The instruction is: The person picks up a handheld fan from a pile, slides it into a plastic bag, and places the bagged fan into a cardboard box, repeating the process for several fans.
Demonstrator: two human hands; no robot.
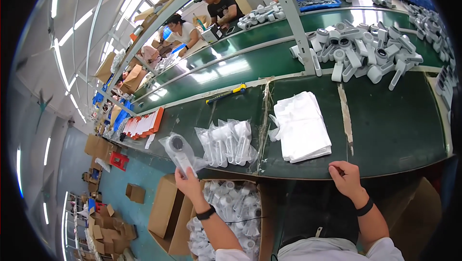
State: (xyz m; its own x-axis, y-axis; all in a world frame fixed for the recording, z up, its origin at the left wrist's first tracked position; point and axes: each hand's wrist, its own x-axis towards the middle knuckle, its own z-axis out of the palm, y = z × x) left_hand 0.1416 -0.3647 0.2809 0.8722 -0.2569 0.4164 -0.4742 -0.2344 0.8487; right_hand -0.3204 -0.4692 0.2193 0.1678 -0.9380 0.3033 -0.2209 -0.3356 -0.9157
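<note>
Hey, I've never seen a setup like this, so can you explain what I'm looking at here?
There's no robot here: these are a person's own bare hands. The single picture comes from a wide fisheye camera on their head, looking down, so straight edges bend. The left hand holds a white handheld device in clear plastic. The right hand is curled near the bench edge; I can't make out anything in it. On the dark green bench lie more bagged devices, a white stack and a yellow-and-dark tool. Below, an open carton holds more bagged ones. Other people sit beyond.
</note>
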